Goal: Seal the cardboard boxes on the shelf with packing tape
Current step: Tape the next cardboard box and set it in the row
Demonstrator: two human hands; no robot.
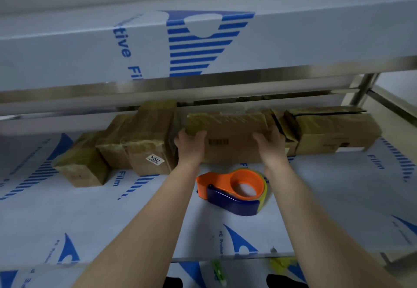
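Observation:
A long cardboard box (pixel 230 140) with a barcode on its front lies in the middle of the shelf (pixel 327 197). My left hand (pixel 190 145) grips its left end, thumb on the front face. My right hand (pixel 270 144) holds its right part, fingers over the top edge. An orange and blue tape dispenser (pixel 237 191) with a yellowish roll lies on the shelf just in front of the box, between my forearms. Neither hand touches it.
Three taped boxes (pixel 144 150) stand in a row to the left, one with a 7202 label. Another long box (pixel 334 133) lies at the right, one flap raised. The upper shelf edge (pixel 203 46) overhangs close above. A steel post (pixel 363 91) stands at the back right.

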